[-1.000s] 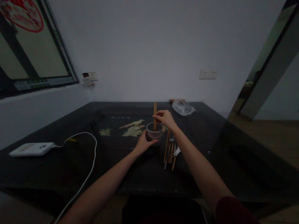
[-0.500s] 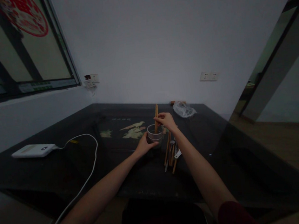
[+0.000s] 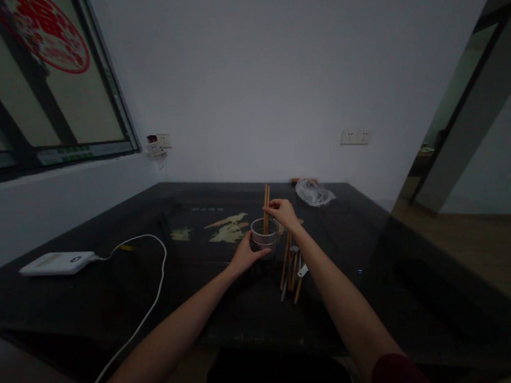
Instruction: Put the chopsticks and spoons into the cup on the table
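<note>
My left hand (image 3: 246,255) is wrapped round the left side of a round cup (image 3: 265,238) that stands upright on the dark table. With its fingertips, my right hand (image 3: 281,211) pinches a pair of wooden chopsticks (image 3: 266,203). They stand nearly upright, their lower ends inside the cup. Just right of the cup, partly under my right forearm, lies a loose bundle of chopsticks (image 3: 285,264) and metal utensils (image 3: 294,250), one with a white handle (image 3: 303,270).
A white power bank (image 3: 59,263) with a long white cable (image 3: 166,254) lies on the left of the table (image 3: 195,317). A crumpled clear plastic bag (image 3: 314,193) sits near the back wall. Pale bird-and-flower artwork (image 3: 228,229) decorates the tabletop behind the cup.
The view has tilted up slightly, so everything appears a little lower. My hands keep hold of the cup and the chopsticks, which look almost unmoved.
</note>
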`<state>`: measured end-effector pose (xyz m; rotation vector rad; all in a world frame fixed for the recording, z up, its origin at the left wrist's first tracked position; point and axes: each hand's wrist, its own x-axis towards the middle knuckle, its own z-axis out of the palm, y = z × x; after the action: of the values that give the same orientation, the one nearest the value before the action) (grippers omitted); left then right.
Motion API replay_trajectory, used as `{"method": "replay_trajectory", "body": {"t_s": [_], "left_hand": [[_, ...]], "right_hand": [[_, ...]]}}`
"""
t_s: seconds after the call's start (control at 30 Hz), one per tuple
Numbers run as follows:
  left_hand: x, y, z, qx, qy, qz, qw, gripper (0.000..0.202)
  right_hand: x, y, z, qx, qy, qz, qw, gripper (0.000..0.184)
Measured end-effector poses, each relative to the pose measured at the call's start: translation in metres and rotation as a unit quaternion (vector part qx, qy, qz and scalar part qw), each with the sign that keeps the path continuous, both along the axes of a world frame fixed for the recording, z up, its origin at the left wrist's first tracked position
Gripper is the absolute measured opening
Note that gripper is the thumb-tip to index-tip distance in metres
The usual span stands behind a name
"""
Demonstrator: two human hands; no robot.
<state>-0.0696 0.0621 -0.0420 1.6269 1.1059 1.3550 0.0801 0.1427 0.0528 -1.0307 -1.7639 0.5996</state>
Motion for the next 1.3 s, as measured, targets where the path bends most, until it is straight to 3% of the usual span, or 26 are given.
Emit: {"method": "replay_trajectory", "body": {"t_s": [0.5,0.77,0.93,1.07,1.17,1.3], "left_hand": [[0.0,0.0,0.0,0.004,0.021,0.019,1.0,0.071],[0.001,-0.001,0.0,0.01,0.019,0.017,1.0,0.071],[0.002,-0.003,0.004,0.018,0.035,0.025,0.999,0.07],[0.002,-0.004,0.005,0.023,0.03,0.011,0.999,0.07],[0.001,-0.004,0.005,0.021,0.038,0.005,0.999,0.071],[0.0,-0.002,0.002,0.016,0.029,-0.001,0.999,0.076]], "right_hand": [[-0.001,-0.003,-0.009,-0.021,-0.014,-0.003,1.0,0.029],[0.008,0.0,-0.001,0.036,0.024,-0.044,0.998,0.031],[0.031,-0.005,0.007,0.04,0.043,-0.063,0.996,0.04],[0.059,-0.029,0.01,0.029,0.038,-0.05,0.998,0.041],[0.082,-0.053,0.0,0.024,0.03,-0.039,0.998,0.041],[0.105,-0.075,-0.027,-0.015,0.054,-0.051,0.997,0.043]]}}
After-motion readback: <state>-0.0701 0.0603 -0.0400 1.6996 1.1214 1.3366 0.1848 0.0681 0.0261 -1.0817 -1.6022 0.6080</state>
